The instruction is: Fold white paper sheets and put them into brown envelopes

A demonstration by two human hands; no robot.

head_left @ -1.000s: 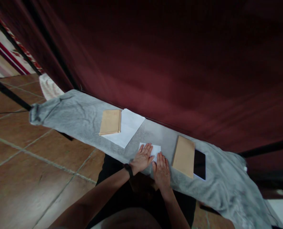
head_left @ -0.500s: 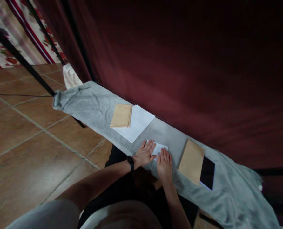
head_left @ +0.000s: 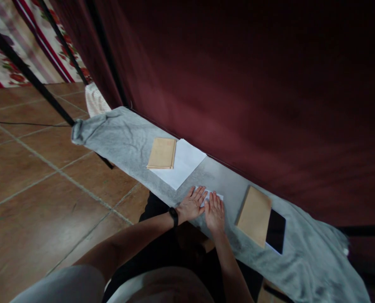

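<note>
A small white sheet of paper, seemingly folded, lies on the grey cloth of the narrow table right in front of me. My left hand rests flat over its left part, fingers stretched out. Pressed flat on its right part is my right hand, also with straight fingers. The two hands are side by side and hide most of the paper. Larger white sheets lie to the left of it, partly under a stack of brown envelopes.
To the right a thick brown envelope stack lies beside a dark-screened tablet. The grey cloth covers the narrow table and hangs over its edges. A dark red curtain rises directly behind. Black poles stand at the left.
My right hand has moved left and up over the white paper, closer to my left hand, covering more of it. My left hand has stayed in place.
</note>
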